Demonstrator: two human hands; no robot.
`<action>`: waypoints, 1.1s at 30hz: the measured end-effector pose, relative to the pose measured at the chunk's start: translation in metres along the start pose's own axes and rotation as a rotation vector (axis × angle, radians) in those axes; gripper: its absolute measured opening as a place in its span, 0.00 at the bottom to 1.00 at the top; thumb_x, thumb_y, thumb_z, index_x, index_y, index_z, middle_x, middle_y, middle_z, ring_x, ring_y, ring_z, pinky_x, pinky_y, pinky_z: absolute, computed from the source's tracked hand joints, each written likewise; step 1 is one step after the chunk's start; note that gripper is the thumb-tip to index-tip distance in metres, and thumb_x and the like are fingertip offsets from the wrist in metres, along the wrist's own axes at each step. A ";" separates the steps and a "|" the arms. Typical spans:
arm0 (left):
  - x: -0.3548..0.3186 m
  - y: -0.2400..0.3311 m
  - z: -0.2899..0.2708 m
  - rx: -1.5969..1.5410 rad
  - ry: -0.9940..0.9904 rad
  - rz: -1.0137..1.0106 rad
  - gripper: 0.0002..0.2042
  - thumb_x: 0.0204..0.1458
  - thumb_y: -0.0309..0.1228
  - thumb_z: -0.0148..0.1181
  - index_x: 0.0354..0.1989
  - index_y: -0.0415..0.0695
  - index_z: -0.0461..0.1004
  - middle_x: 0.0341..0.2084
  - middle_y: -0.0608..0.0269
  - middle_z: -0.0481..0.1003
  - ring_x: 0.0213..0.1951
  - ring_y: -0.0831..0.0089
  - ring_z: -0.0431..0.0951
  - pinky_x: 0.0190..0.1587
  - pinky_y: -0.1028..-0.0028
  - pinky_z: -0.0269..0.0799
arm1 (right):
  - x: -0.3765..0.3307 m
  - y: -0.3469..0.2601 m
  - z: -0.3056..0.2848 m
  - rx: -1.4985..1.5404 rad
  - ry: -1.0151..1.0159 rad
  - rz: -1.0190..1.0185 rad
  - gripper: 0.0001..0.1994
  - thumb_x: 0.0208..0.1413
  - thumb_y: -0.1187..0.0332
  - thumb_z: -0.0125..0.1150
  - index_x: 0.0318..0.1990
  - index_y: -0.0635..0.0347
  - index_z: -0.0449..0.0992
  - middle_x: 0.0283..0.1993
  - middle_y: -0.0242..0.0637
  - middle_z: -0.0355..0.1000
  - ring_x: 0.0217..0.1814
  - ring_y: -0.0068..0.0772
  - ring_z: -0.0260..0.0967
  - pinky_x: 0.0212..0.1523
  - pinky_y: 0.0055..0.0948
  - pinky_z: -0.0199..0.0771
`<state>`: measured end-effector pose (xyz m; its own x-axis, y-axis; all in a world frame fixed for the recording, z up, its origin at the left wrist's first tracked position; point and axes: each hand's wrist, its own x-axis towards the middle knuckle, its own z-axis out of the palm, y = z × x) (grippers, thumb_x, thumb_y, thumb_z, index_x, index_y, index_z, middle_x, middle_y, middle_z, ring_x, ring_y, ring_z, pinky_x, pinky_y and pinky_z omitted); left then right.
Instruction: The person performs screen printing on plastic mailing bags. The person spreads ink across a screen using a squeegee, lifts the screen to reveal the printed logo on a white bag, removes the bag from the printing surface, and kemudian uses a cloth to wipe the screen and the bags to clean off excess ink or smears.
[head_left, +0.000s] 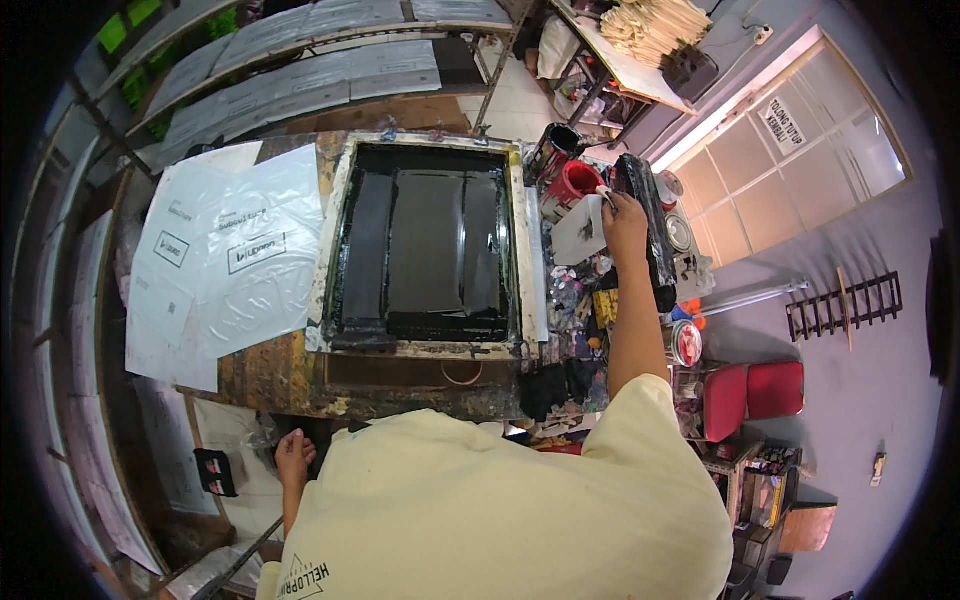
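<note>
At the right side of the bench my right hand (624, 222) is closed round the top of a white boxy plastic container (581, 234). A small white piece, perhaps its cap or neck, shows at the fingertips. Right behind it stands a red tub (575, 180). My left hand (294, 456) hangs low beside the bench, its fingers curled. Whatever lies in those fingers, if anything, cannot be made out. Thin clear plastic (262, 438) shows close by. Mid-bench lies a screen-printing frame (334, 240) with a pale rim and dark, ink-smeared mesh (425, 240).
White plastic-wrapped sheets (230, 255) cover the bench's left part. Cluttered bottles and rags (570, 290) crowd the right edge, with a black cloth (545, 390) near the front corner. A dark pot (560, 140) stands at the back. Drying racks (300, 40) rise behind, and a red chair (750, 395) stands rightward.
</note>
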<state>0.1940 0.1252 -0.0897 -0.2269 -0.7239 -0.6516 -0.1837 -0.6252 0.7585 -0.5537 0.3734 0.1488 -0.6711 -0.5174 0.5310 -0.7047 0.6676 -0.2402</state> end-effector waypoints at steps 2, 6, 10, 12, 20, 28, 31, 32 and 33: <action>-0.004 -0.001 0.006 0.021 0.032 0.012 0.18 0.64 0.42 0.64 0.52 0.39 0.74 0.31 0.64 0.76 0.30 0.76 0.77 0.35 0.74 0.78 | -0.004 0.001 0.006 -0.035 0.046 -0.027 0.15 0.57 0.68 0.65 0.51 0.61 0.82 0.52 0.51 0.78 0.55 0.55 0.74 0.56 0.46 0.75; -0.012 0.010 0.018 0.090 0.048 0.020 0.18 0.64 0.43 0.63 0.51 0.40 0.74 0.31 0.64 0.76 0.31 0.75 0.77 0.36 0.73 0.78 | -0.007 0.002 0.012 -0.049 0.064 -0.059 0.14 0.58 0.71 0.62 0.51 0.62 0.82 0.52 0.50 0.77 0.55 0.53 0.74 0.57 0.46 0.74; -0.013 0.019 0.032 0.061 0.066 0.006 0.18 0.64 0.45 0.63 0.49 0.41 0.74 0.31 0.64 0.76 0.31 0.75 0.78 0.36 0.73 0.78 | -0.008 0.005 0.014 -0.038 0.100 0.046 0.13 0.60 0.72 0.61 0.51 0.61 0.82 0.51 0.49 0.78 0.54 0.52 0.74 0.56 0.46 0.75; -0.014 0.022 0.029 0.049 0.079 -0.004 0.18 0.65 0.45 0.63 0.48 0.41 0.74 0.32 0.64 0.76 0.31 0.75 0.78 0.36 0.73 0.78 | -0.007 0.002 0.016 -0.024 0.125 0.030 0.13 0.60 0.72 0.61 0.51 0.61 0.82 0.50 0.49 0.79 0.54 0.52 0.75 0.55 0.46 0.75; -0.008 -0.002 0.015 0.118 0.101 0.015 0.21 0.63 0.48 0.64 0.49 0.41 0.75 0.32 0.62 0.78 0.32 0.74 0.79 0.33 0.75 0.76 | -0.032 -0.004 0.025 -0.210 0.018 -0.008 0.28 0.59 0.64 0.64 0.67 0.61 0.71 0.65 0.53 0.71 0.64 0.56 0.69 0.66 0.47 0.68; -0.016 -0.012 0.010 0.312 0.195 0.013 0.22 0.63 0.49 0.63 0.48 0.39 0.76 0.31 0.60 0.80 0.30 0.75 0.80 0.27 0.76 0.71 | -0.044 -0.009 0.032 -0.003 -0.016 -0.004 0.43 0.52 0.67 0.71 0.74 0.64 0.55 0.73 0.59 0.58 0.72 0.66 0.58 0.71 0.50 0.62; -0.015 -0.013 0.008 0.300 0.204 0.003 0.22 0.63 0.49 0.63 0.48 0.39 0.76 0.30 0.60 0.80 0.29 0.75 0.80 0.26 0.76 0.70 | -0.042 -0.008 0.033 0.038 0.033 -0.011 0.41 0.53 0.70 0.69 0.73 0.66 0.57 0.72 0.60 0.59 0.72 0.66 0.58 0.71 0.50 0.61; -0.014 -0.014 0.007 0.288 0.204 -0.001 0.22 0.63 0.49 0.63 0.48 0.39 0.76 0.30 0.59 0.80 0.29 0.75 0.80 0.26 0.76 0.70 | -0.041 -0.008 0.035 0.057 0.045 -0.012 0.40 0.53 0.70 0.68 0.73 0.66 0.57 0.72 0.60 0.59 0.72 0.66 0.58 0.71 0.50 0.61; -0.014 -0.014 0.008 0.277 0.211 -0.006 0.22 0.63 0.49 0.63 0.48 0.39 0.76 0.30 0.60 0.80 0.29 0.75 0.79 0.25 0.76 0.69 | -0.039 -0.006 0.034 0.069 0.056 -0.011 0.39 0.53 0.70 0.68 0.72 0.67 0.58 0.71 0.61 0.59 0.72 0.66 0.59 0.71 0.50 0.61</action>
<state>0.1922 0.1462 -0.0916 -0.0275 -0.7830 -0.6214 -0.4433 -0.5476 0.7097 -0.5307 0.3712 0.1014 -0.6506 -0.4924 0.5782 -0.7276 0.6223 -0.2887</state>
